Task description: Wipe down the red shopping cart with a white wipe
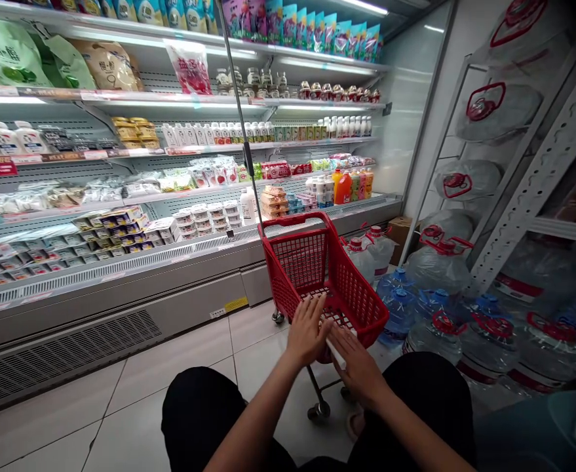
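A small red shopping cart (339,275) stands on the tiled floor in front of me, its basket showing no goods. My left hand (307,328) rests flat on the near rim with fingers stretched forward, holding nothing. My right hand (354,364) lies just below it, fingers extended along the white handle bar (337,357) at the cart's near end. Both forearms reach forward over my dark-clad knees.
An open refrigerated case (120,262) with shelves of dairy cups, bottles and packets runs along the left. Large water jugs (440,328) crowd the floor and a white metal rack (528,190) on the right. A cardboard box (400,229) sits beyond the cart.
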Demonstrator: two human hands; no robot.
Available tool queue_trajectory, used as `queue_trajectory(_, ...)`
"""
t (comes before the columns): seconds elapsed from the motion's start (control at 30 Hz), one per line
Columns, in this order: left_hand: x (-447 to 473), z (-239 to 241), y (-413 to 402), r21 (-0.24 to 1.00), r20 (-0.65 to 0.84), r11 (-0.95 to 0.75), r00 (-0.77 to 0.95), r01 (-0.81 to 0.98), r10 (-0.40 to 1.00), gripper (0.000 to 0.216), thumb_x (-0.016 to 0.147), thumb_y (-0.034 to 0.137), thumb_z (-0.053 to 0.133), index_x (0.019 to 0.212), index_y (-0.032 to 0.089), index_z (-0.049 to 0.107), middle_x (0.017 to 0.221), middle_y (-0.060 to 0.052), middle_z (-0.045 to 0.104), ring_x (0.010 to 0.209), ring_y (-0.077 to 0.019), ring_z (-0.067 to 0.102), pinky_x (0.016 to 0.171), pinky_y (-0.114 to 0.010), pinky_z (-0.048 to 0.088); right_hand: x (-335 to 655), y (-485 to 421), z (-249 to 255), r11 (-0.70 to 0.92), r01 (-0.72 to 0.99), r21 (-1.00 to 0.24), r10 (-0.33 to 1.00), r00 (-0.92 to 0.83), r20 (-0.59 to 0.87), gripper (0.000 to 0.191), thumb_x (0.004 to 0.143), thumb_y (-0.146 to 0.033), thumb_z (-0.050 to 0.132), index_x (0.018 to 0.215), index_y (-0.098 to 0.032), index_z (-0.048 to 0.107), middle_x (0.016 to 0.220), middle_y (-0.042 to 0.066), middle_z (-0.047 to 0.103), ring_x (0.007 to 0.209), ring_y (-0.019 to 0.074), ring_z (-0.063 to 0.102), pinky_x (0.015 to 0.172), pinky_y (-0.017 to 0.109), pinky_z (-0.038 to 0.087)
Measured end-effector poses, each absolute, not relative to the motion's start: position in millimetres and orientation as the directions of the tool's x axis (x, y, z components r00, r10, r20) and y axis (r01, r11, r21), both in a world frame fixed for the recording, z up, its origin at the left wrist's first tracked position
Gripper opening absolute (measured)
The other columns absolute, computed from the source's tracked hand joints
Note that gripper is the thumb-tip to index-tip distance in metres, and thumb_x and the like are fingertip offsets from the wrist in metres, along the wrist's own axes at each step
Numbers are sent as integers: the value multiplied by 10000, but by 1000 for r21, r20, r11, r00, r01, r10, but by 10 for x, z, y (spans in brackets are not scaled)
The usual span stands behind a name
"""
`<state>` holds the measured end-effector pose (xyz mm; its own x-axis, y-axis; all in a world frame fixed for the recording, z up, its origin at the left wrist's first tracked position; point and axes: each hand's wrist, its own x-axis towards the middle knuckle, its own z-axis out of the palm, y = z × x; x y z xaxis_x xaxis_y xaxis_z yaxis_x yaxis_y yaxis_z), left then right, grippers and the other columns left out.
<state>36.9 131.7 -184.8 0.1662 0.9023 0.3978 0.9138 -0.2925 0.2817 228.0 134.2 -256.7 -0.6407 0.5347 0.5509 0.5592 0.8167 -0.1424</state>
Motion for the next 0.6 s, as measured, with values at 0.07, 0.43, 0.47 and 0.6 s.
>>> queue_trajectory(0.07, 170, -1815, 1462, 147, 404, -254, 176, 956, 898, 602, 1086, 579, 317, 1648, 371, 260, 1704, 12, 310, 1594, -224, 236, 1308, -510, 190, 2515, 1412, -2521, 789, 588, -178, 582, -624, 521, 719, 1033, -241, 377, 1687, -285, 82, 1719, 34, 273, 1577, 219, 264, 1268, 487, 309)
queue_trajectory(0.43, 556, -2035, 1647, -7, 529, -201, 174, 980, 831, 704, 1049, 485, 453, 1667, 234, 229, 1734, -47, 232, 1598, -242, 220, 1313, -449, 209, 2321, 1728, -2512, 630, 748, -210, 689, -413, 595, 746, 1041, -242, 327, 1683, -248, -51, 1721, 80, 265, 1565, 244, 299, 1265, 507, 293)
queue_trajectory(0.47, 587, -2045, 1619, -12, 537, -204, 179, 979, 824, 707, 1041, 439, 463, 1670, 232, 217, 1736, -46, 224, 1598, -243, 217, 1312, -446, 207, 2259, 1722, -2475, 637, 744, -201, 677, -416, 607, 762, 1032, -231, 337, 1682, -236, -60, 1723, 85, 257, 1562, 245, 304, 1263, 503, 297)
queue_trajectory(0.6, 585, -2058, 1469, -56, 527, -230, 224, 972, 820, 790, 971, 330, 520, 1681, 245, 185, 1722, -35, 265, 1590, -261, 240, 1302, -465, 197, 2297, 1652, -2342, 689, 709, -150, 625, -477, 617, 780, 1008, -217, 351, 1686, -238, -33, 1724, 60, 256, 1555, 234, 322, 1266, 478, 295)
